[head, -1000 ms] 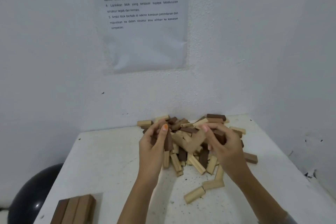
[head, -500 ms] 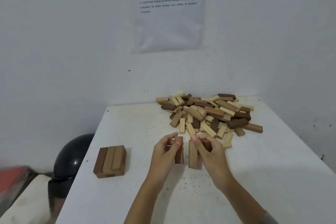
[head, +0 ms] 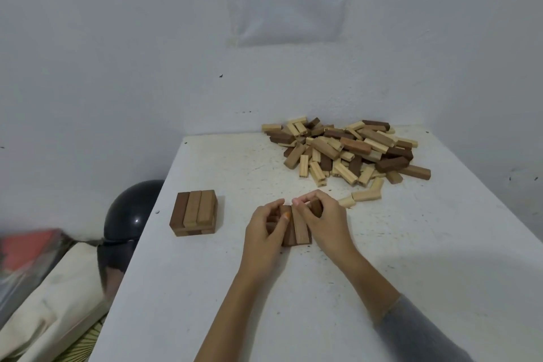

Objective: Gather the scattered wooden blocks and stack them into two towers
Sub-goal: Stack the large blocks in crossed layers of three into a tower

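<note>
Curled over the far ends of a short row (head: 299, 228) of wooden blocks: fingers (head: 305, 200) of the right hand (head: 327, 223) and of the left hand (head: 264, 229), thumbs tucked in, pinching the pieces together side by side. Nothing else held in either hand.

Laid flat near the middle of the table (head: 426, 258), close in front of the person, long axes running away from the body with the far ends leaning slightly left. One tan piece and one dark piece in plain sight; any others hidden under the palms.

Judged light, rigid and smooth-faced: hard to crush, easy to skid or knock askew. Probably best taken across the long sides, or squeezed from both outer faces so as to move as one set.

To the left, well apart from the hands, a started tower (head: 194, 213) two layers high: three blocks abreast on top, long axes pointing away, the lower layer set crosswise.

Toward the far right corner, the loose pile (head: 343, 150), light and dark pieces pointing every way. Just in front of it, two stray tan blocks (head: 365, 194) meeting at an angle.

Beyond the left edge, a dark ball (head: 132, 211); on the wall above, a printed sheet (head: 289, 9).
</note>
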A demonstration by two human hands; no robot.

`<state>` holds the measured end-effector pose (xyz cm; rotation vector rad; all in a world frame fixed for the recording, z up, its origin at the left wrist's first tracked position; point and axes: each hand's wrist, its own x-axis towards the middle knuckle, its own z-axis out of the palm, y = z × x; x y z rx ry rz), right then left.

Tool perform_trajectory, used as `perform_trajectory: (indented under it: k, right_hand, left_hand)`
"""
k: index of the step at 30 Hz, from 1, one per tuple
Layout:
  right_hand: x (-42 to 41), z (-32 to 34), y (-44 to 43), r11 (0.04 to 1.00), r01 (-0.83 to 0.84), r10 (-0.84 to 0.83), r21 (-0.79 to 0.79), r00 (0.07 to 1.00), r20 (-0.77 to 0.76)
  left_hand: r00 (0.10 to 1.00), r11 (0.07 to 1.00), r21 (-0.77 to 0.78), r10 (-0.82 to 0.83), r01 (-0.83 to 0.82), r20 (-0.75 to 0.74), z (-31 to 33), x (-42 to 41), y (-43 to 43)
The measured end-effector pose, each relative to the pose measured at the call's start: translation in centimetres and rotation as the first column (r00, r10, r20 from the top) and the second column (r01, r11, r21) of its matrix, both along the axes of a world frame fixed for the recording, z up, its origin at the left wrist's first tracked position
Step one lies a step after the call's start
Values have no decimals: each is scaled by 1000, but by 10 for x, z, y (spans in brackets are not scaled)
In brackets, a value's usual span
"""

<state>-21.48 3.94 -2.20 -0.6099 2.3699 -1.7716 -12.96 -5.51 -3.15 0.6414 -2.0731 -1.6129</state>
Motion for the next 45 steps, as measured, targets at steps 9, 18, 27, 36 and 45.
perform_trajectory:
  k: [9, 18, 27, 36, 45]
  right_hand:
    - [10, -4, 13, 990, 44, -15, -133, 978, 208]
    - [15, -15, 23, 988, 153, -152, 9, 985, -82]
    - [19, -17, 34, 952, -49, 119, 301, 968, -219]
    - [8, -18, 38, 867, -126, 292, 483, 913, -285]
    - [4, -38, 43, 673, 230, 247, 703, 826, -507]
  left_hand:
    - [998, 998, -27, 51, -52, -22, -2, 4, 1]
    - [998, 998, -15, -55, 55, -35, 5, 14, -3]
    - [988, 942, -300, -145, 152, 47, -2, 17, -10]
    - [945, 764, -609, -5, 215, 327, -12, 19, -10]
    - [884, 638, -685, 13, 352, 467, -18, 13, -1]
